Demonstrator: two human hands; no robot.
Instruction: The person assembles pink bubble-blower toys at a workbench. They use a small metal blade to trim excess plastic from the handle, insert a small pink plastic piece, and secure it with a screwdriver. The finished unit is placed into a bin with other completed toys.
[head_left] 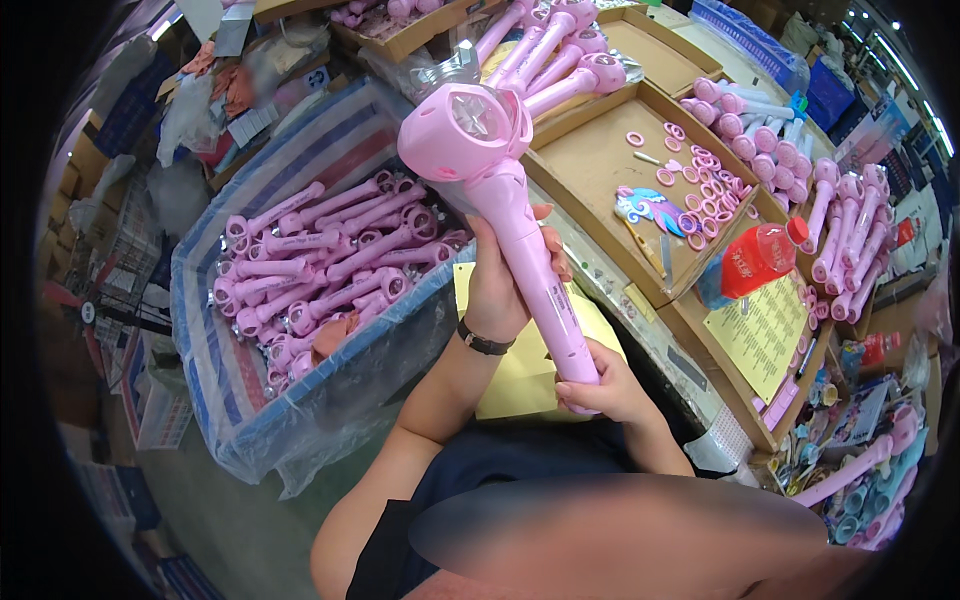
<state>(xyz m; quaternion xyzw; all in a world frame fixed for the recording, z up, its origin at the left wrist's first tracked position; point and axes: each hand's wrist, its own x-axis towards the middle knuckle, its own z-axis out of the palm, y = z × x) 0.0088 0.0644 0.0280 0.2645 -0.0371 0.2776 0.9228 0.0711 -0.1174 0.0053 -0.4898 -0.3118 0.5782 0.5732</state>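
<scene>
A large pink plastic toy wand (540, 290) slants across the middle of the view, its bulky head up and to the left. The head has a round opening with a clear, star-like insert. My left hand (497, 290) wraps the handle below the head, with some fingertips showing on the far side. Lower down, my right hand (615, 388) grips the handle's bottom end, thumb on top. Beneath the wand a sheet of yellow paper (520, 393) lies near my lap. Left of my hands, a striped, plastic-lined bin (225, 385) holds many similar pink wands (330, 240).
A shallow cardboard tray (580, 160) holds pink rings (712, 190), a colourful unicorn-shaped piece (650, 208) and a pen-like tool (645, 248). Beside it stands a red-labelled bottle (755, 262) near a printed yellow sheet (760, 335). More pink wands (850, 225) are stacked at the right.
</scene>
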